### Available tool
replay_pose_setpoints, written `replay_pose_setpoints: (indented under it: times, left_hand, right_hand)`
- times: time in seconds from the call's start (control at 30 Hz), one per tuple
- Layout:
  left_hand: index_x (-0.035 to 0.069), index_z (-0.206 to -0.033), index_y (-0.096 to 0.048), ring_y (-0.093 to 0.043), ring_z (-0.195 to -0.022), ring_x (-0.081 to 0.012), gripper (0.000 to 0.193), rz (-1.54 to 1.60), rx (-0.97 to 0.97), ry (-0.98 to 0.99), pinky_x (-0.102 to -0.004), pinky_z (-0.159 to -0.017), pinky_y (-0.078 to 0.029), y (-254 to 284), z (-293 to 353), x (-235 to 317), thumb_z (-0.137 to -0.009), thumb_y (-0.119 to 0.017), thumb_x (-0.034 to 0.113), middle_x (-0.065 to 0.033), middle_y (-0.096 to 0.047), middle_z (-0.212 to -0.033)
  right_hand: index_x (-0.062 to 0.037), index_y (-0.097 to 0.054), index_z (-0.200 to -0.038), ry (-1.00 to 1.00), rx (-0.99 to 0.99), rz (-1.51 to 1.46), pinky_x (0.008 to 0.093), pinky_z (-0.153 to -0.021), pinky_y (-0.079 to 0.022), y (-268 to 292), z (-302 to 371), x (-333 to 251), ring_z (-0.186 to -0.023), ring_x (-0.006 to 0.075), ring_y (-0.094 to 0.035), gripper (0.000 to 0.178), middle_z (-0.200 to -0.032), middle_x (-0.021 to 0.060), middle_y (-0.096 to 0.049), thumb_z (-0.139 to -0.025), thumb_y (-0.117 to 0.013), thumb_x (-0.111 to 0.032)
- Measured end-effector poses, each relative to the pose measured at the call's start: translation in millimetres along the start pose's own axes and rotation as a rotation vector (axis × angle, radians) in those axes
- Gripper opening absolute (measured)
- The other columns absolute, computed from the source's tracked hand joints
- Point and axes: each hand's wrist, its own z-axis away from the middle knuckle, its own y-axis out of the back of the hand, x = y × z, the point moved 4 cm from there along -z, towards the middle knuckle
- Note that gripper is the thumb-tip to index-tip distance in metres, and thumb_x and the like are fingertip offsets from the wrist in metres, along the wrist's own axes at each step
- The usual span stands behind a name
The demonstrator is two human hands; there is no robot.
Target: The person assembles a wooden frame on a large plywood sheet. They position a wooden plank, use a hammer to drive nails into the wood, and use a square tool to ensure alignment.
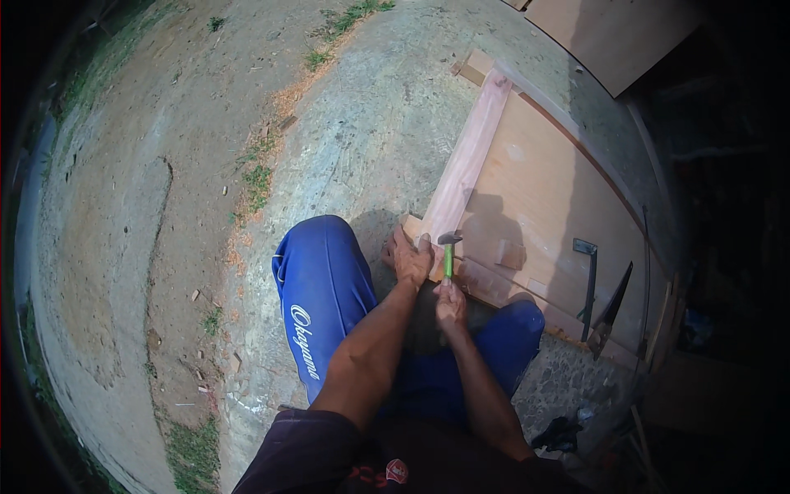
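Observation:
A wooden panel [543,173] edged with pale wood strips lies on the concrete before me. Its left edge is a long pinkish board [471,160]. At the near left corner of this frame, my left hand [411,258] is closed round the wood, some fingers hidden beyond the edge. My right hand [450,305] grips a hammer [448,262] by its green handle. The dark hammer head is over the same corner, close to my left hand; whether it touches the wood I cannot tell. A small wood block [511,254] sits on the panel, right of the hammer.
A metal square [590,284] and a handsaw [611,313] lie at the panel's right side. A wood block [476,66] is by its far corner. Another large board [613,37] is at the far right. Concrete [362,123] meets dirt and grass on the left.

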Motion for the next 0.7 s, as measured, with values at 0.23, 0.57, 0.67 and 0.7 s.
replay_pose_setpoints:
  times: [0.23, 0.57, 0.67, 0.7]
  left_hand:
    - [-0.001, -0.151, -0.030, -0.029, -0.141, -0.0432, 0.104, -0.036, 0.009, 0.054, -0.0485, -0.120, -0.017, 6.3, 7.1, 4.5, -0.074, -0.083, 0.043, -0.0257, -0.039, -0.150]
    - [0.000, -0.147, -0.035, -0.034, -0.141, -0.0385, 0.100, -0.021, 0.020, 0.079, -0.0473, -0.119, -0.018, 13.6, 6.4, 9.7, -0.072, -0.083, 0.044, -0.0239, -0.045, -0.146]
    - [0.000, -0.148, -0.034, -0.030, -0.139, -0.0427, 0.099, -0.002, 0.003, 0.097, -0.0477, -0.118, -0.021, 12.1, 2.7, 6.0, -0.071, -0.084, 0.040, -0.0234, -0.043, -0.147]
    - [0.000, -0.148, -0.034, -0.028, -0.138, -0.0448, 0.099, 0.010, -0.012, 0.109, -0.0480, -0.118, -0.023, 10.9, 4.1, 7.5, -0.071, -0.084, 0.037, -0.0231, -0.041, -0.148]
  right_hand:
    - [-0.0118, -0.056, -0.134, 0.417, -0.364, 0.547, 0.0504, -0.084, -0.053, 74.4, -92.5, -167.2, -0.097, 0.0403, -0.069, 0.034, -0.103, 0.0209, -0.071, -0.101, -0.051, -0.018]
    - [-0.0265, -0.069, -0.127, 0.681, -0.761, 1.358, 0.0431, -0.080, -0.057, 25.8, -121.1, -239.3, -0.094, 0.0313, -0.072, 0.036, -0.095, 0.0137, -0.074, -0.097, -0.050, -0.020]
    - [-0.0261, -0.072, -0.123, 0.720, -0.760, 1.343, 0.0425, -0.081, -0.057, 17.9, -118.4, -243.1, -0.094, 0.0311, -0.072, 0.034, -0.096, 0.0134, -0.074, -0.098, -0.049, -0.021]
    - [-0.0254, -0.072, -0.121, 0.712, -0.757, 1.342, 0.0427, -0.081, -0.057, 19.9, -119.0, -237.8, -0.093, 0.0312, -0.073, 0.034, -0.096, 0.0133, -0.074, -0.098, -0.048, -0.021]
